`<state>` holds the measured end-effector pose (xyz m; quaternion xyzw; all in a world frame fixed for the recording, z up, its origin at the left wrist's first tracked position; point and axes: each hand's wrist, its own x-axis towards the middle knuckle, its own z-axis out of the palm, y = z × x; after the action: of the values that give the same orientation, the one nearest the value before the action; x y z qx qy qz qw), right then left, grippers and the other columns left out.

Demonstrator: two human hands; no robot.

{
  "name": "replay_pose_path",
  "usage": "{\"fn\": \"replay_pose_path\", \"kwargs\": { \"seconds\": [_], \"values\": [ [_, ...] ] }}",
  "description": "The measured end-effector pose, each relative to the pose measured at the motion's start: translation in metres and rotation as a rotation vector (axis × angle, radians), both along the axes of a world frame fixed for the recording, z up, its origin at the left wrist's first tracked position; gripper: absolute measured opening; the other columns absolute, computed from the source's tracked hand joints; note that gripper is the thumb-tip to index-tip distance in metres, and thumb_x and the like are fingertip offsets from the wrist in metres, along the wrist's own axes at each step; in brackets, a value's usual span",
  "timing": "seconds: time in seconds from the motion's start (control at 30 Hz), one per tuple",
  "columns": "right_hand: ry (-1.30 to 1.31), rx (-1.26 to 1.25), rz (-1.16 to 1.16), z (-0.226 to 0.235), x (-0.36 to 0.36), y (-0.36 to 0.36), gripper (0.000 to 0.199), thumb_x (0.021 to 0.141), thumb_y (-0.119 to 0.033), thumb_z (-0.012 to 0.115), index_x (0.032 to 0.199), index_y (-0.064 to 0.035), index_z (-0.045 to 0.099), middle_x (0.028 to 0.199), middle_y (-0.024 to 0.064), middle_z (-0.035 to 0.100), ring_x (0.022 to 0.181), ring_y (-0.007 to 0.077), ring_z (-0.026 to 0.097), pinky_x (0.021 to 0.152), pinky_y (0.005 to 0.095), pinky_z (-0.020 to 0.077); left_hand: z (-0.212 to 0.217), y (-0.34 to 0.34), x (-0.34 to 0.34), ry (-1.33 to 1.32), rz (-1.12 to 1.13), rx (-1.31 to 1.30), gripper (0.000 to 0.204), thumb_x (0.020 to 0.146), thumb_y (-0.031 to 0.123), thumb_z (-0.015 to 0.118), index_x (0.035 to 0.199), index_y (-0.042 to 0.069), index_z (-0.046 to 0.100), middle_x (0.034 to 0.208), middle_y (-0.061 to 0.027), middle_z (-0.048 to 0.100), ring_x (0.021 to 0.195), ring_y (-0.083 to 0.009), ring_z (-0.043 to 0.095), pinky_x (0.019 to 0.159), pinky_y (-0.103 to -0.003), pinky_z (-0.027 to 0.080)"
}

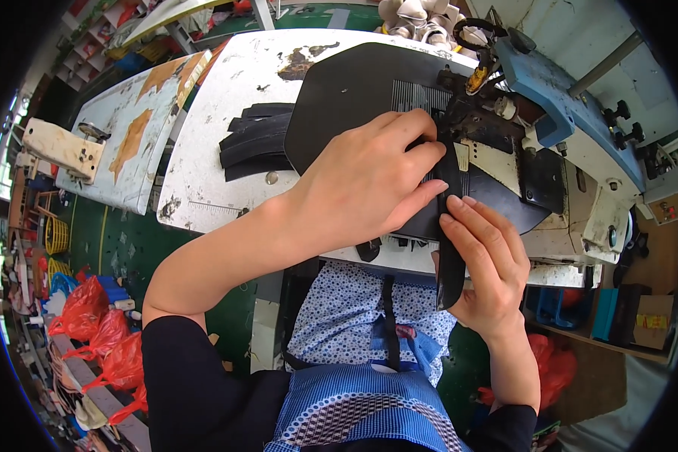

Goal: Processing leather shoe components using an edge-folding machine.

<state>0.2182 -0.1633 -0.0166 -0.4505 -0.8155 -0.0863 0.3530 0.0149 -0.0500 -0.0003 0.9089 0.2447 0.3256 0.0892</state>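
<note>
A long black strip (452, 260) runs from the working head of a blue and white machine (565, 98) toward me, its near end hanging past the table's front edge. My right hand (490, 260) grips this strip near its lower end, fingers on top and thumb underneath. Bent over the strip's upper part, my left hand (377, 173) presses it with curled fingers close to the machine's dark metal parts. Both hands rest over a black plate (339, 98) with ribbed lines. Left of the plate lies a stack of black strips (256, 143).
The white worktable (203, 166) has worn, stained patches. A second table (128, 135) with a cream machine arm stands to the left. Red plastic bags (102, 328) lie at lower left. Beige pieces (422, 22) are heaped behind. Shelf boxes (652, 320) sit at right.
</note>
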Motion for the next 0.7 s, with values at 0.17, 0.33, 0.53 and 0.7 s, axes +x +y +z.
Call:
{"fn": "replay_pose_path", "kwargs": {
  "seconds": [0.17,0.33,0.53,0.7],
  "values": [
    [-0.053,-0.017,0.004,-0.001,0.000,-0.003,0.043,0.077,-0.007,0.079,0.118,0.0040,0.074,0.123,0.0195,0.075,0.112,0.0399,0.072,0.094,0.0457,0.0591,-0.003,0.004,0.000,-0.015,0.013,0.035,0.031,0.091,0.020,0.079,0.114,0.000,0.073,0.115,-0.0122,0.069,0.102,-0.0321,0.071,0.084,-0.040,0.060],
    [-0.074,0.003,-0.018,0.000,-0.003,-0.001,0.047,0.071,-0.007,0.074,0.117,0.0026,0.076,0.123,0.0178,0.074,0.111,0.0367,0.073,0.091,0.0435,0.0597,0.003,0.006,-0.003,0.049,0.021,0.003,0.035,0.090,0.022,0.080,0.115,0.000,0.072,0.117,-0.0125,0.070,0.103,-0.0324,0.072,0.085,-0.040,0.060],
    [-0.085,0.012,-0.028,0.000,-0.006,-0.002,0.051,0.068,-0.013,0.076,0.118,0.0014,0.076,0.125,0.0163,0.074,0.110,0.0341,0.074,0.088,0.0414,0.0601,0.002,0.005,-0.010,0.039,-0.057,-0.004,0.038,0.088,0.025,0.081,0.116,0.000,0.072,0.122,-0.0120,0.071,0.107,-0.0314,0.072,0.087,-0.039,0.061],
    [-0.095,-0.015,-0.031,0.002,-0.007,-0.008,0.052,0.073,-0.021,0.084,0.119,0.0017,0.076,0.126,0.0159,0.073,0.112,0.0345,0.073,0.088,0.0413,0.0598,0.002,0.004,-0.010,0.022,-0.073,-0.013,0.039,0.088,0.025,0.081,0.116,0.000,0.072,0.123,-0.0113,0.071,0.107,-0.0304,0.072,0.087,-0.038,0.061]
  ]
}}
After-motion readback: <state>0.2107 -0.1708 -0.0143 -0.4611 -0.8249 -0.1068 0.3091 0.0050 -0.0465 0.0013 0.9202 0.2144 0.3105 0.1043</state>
